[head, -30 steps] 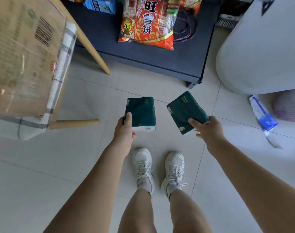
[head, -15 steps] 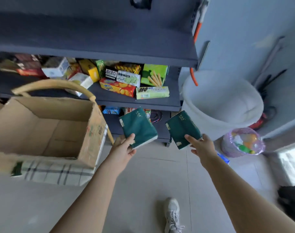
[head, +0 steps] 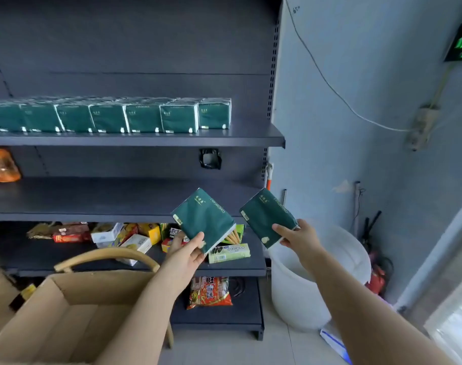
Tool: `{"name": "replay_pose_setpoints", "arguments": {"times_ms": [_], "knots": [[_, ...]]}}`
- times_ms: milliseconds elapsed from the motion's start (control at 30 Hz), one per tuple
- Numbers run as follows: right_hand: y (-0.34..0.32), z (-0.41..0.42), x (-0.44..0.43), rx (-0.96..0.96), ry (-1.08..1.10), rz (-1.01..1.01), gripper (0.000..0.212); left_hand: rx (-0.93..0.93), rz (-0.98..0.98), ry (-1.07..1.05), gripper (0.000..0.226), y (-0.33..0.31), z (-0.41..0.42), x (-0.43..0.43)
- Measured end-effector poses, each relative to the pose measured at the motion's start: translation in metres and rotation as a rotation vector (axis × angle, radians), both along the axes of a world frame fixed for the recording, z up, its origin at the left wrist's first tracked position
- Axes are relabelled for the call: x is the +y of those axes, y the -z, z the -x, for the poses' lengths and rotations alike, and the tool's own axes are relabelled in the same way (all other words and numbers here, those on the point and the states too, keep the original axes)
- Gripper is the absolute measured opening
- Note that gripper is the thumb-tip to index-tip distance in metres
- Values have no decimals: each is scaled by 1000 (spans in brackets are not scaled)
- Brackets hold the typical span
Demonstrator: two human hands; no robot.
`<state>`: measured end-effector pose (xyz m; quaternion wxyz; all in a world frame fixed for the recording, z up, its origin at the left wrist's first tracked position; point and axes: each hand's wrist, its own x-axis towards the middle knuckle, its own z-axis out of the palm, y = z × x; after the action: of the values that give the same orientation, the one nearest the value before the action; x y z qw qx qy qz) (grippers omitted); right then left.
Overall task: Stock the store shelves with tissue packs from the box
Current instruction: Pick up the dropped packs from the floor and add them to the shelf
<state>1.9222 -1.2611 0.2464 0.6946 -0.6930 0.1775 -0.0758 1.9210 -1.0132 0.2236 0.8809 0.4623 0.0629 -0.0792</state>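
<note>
My left hand (head: 188, 250) grips a dark green tissue pack (head: 203, 217) by its lower edge, thumb on the front. My right hand (head: 295, 237) holds a second green tissue pack (head: 266, 216) the same way. Both packs are tilted and raised in front of the dark shelf unit, at the height of its second shelf (head: 119, 198). Above, a row of several green tissue packs (head: 113, 117) stands on the upper shelf (head: 251, 137), with bare shelf to the right of the last pack. The open cardboard box (head: 74, 309) sits at lower left; its inside looks bare.
Snack boxes (head: 135, 239) crowd the third shelf and a red snack bag (head: 210, 293) lies on the bottom one. A white bucket (head: 298, 293) stands right of the unit by the blue wall. The box rests on a wooden chair (head: 106, 255). An orange bag (head: 1, 165) lies at far left.
My view has swung up from the floor and my feet to the shelves. Both hands have lifted their packs from knee height to the second shelf's level.
</note>
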Motion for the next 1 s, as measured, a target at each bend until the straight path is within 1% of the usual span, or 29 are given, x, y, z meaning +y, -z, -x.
{"name": "replay_pose_setpoints", "arguments": {"times_ms": [200,333,467,533,633,700,767,833,900,1000], "knots": [[-77,-32,-13,-148,-68,56,30,-103,102,-31,19,-72,-21,-14],[-114,-57,-20,-221,-138,58,36,-176,145,-53,22,-110,-37,-21],[-136,-81,-26,-292,-156,134,33,-270,122,-68,20,-132,-54,-25],[-144,-95,-26,-315,-138,178,34,-292,121,-99,18,-140,-64,-24],[-158,-114,-21,-369,-88,190,37,-320,127,-159,16,-151,-83,-20],[-166,-130,-16,-397,-77,210,31,-345,110,-185,17,-157,-100,-14],[-171,-153,-10,-413,-75,225,34,-375,78,-199,21,-164,-124,-5],[-174,-179,-3,-390,-65,268,37,-396,58,-217,23,-168,-152,5],[-173,-208,5,-357,-63,339,38,-405,41,-229,23,-170,-181,15],[-171,-250,21,-317,-68,501,43,-389,10,-233,20,-176,-227,27]]}}
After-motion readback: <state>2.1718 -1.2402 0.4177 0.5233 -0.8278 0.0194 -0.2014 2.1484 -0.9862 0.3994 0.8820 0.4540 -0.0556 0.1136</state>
